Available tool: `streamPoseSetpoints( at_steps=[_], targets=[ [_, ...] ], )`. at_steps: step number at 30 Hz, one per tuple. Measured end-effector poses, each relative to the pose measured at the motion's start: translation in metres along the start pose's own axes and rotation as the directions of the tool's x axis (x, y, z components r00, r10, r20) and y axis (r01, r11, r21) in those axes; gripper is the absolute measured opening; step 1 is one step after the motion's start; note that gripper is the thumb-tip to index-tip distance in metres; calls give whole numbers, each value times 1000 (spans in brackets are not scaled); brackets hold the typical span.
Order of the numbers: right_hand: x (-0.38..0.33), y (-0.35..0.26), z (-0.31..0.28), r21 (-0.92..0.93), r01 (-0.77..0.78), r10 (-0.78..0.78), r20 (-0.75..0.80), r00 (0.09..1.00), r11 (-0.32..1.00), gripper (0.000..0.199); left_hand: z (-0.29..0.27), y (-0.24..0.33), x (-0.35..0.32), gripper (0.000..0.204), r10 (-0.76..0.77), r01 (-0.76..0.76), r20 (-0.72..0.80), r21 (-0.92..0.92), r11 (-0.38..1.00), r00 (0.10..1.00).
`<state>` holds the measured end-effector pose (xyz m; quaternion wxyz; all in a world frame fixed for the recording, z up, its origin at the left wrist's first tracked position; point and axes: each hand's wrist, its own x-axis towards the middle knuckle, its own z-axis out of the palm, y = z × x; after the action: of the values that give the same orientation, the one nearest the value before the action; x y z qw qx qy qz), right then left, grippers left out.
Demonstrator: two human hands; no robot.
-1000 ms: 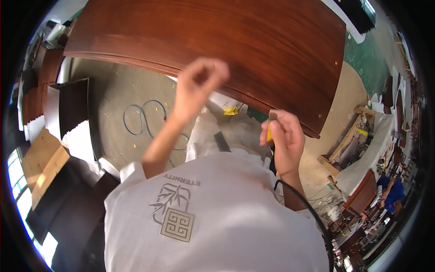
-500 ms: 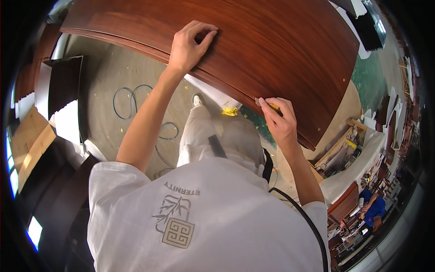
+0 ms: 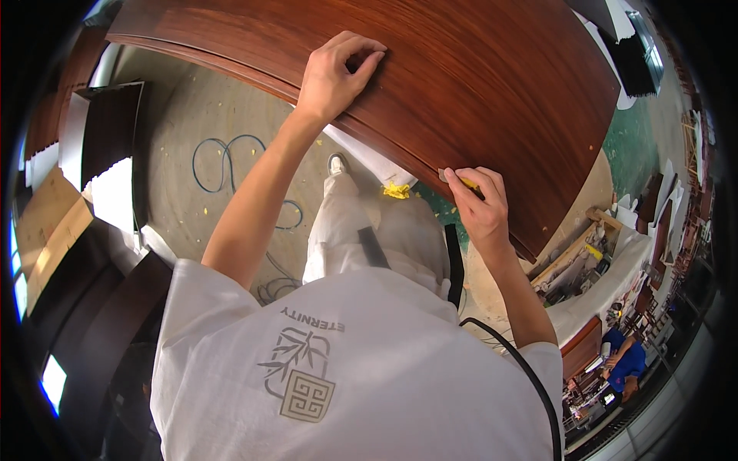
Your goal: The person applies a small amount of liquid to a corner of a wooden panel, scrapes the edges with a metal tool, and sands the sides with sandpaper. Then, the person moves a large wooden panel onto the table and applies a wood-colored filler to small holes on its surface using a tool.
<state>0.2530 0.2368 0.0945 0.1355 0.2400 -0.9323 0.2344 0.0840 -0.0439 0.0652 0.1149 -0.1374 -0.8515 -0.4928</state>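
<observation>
A large reddish-brown wooden panel [image 3: 492, 92] with a glossy grain spans the top of the view, its grooved near edge facing me. My left hand [image 3: 334, 77] rests over the panel near that edge, thumb and forefinger pinched together; anything between the fingertips is too small to make out. Closer to the right corner, my right hand [image 3: 483, 203] grips a small yellow-handled scraper [image 3: 470, 184]. Its flat grey blade lies at the panel's near edge. My fingers hide part of the handle.
A blue hose [image 3: 223, 165] loops over the floor at left. Yellow scraps [image 3: 396, 190] sit below the panel. At right stands an open wooden box [image 3: 576, 250] of tools. Dark boards [image 3: 115, 127] stand at left. Another person in blue [image 3: 626, 361] is at far right.
My left hand has shifted slightly right along the panel. The right hand keeps its place at the edge with the scraper. The whole view has shifted a little.
</observation>
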Motion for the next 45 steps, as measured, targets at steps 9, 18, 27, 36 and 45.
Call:
streamPoseSetpoints(
  at_steps=[9,18,27,36,45],
  targets=[
    [0,1,-4,-3,31,-31,36,999,1000,35,-1,-2,0,15,-10,10,13,3,1000,1000],
    [-3,3,-11,9,35,-36,66,997,999,34,-4,-2,4,15,-22,23,55,-4,1000,998],
    [-17,-5,-21,251,-313,299,92,950,916,35,-1,-19,25,17,-25,24,-7,-49,998,1000],
    [9,-12,-34,340,-411,337,257,906,846,29,-1,-25,26,16,18,-19,-21,-64,998,1000],
    [23,0,-29,149,-133,92,255,963,980,34,0,-27,26,16,25,-30,-38,-126,992,999]
  ],
)
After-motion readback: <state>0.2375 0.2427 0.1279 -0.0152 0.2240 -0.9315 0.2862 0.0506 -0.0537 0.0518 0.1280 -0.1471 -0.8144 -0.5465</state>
